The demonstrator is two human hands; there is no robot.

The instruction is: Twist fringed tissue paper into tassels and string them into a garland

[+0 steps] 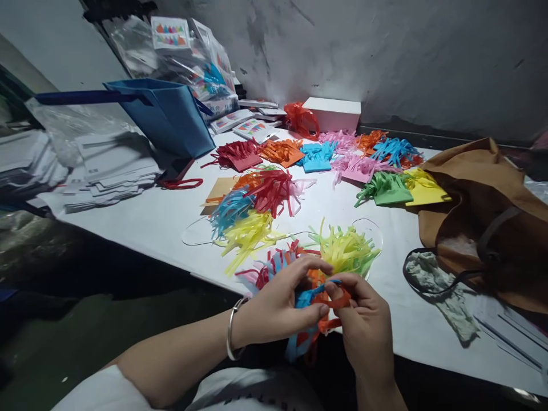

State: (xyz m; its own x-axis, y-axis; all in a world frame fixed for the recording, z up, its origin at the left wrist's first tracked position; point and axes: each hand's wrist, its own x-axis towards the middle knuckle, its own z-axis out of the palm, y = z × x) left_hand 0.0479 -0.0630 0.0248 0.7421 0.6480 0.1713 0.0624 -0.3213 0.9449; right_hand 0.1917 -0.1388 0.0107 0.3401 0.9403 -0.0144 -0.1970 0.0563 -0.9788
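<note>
Blue and orange strips [305, 299] are being pinched by my right hand [366, 317]; my left hand [274, 305] is curling around, grip unclear; shirt [252, 385] lettering is escaping me.

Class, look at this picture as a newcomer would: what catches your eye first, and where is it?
Probably the bright bunches of strips come first, fanned across the middle of the white table. Next are the blue and orange strips at the near edge, between the left hand and the right hand. The big blue bag at the back left also stands out.
</note>
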